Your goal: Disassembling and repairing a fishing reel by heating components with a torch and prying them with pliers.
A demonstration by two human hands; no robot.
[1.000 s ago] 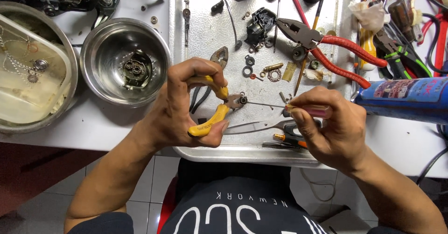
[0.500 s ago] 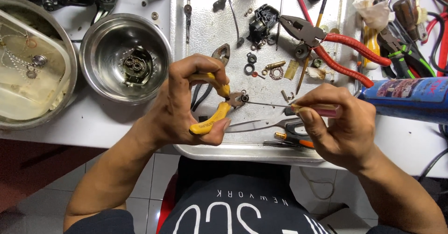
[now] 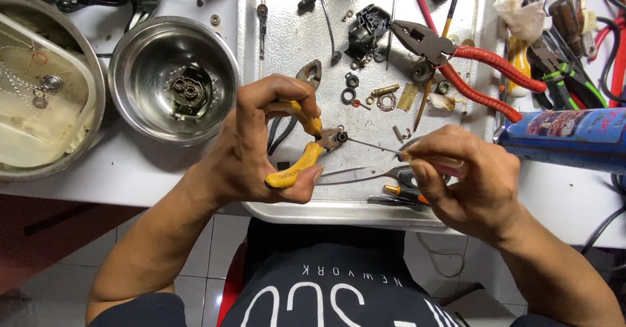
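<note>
My left hand [image 3: 261,144] grips small yellow-handled pliers [image 3: 297,164] over the metal tray [image 3: 339,213]. The pliers' jaws pinch a tiny dark round part [image 3: 340,136]. My right hand [image 3: 466,183] holds a thin screwdriver with a pinkish handle [image 3: 433,164]; its slim shaft [image 3: 375,146] points left and its tip touches the small part. Tweezers [image 3: 355,174] lie on the tray just below the two tools.
Red-handled pliers [image 3: 469,66], washers, gears and a black housing [image 3: 365,30] lie on the tray's far part. A steel bowl [image 3: 140,99] with a mechanism stands left, a larger basin [image 3: 91,79] beyond. A blue spray can [image 3: 567,138] lies at right among cables and tools.
Both hands stay nearly in place. The screwdriver's tip has come up against the small part in the pliers' jaws.
</note>
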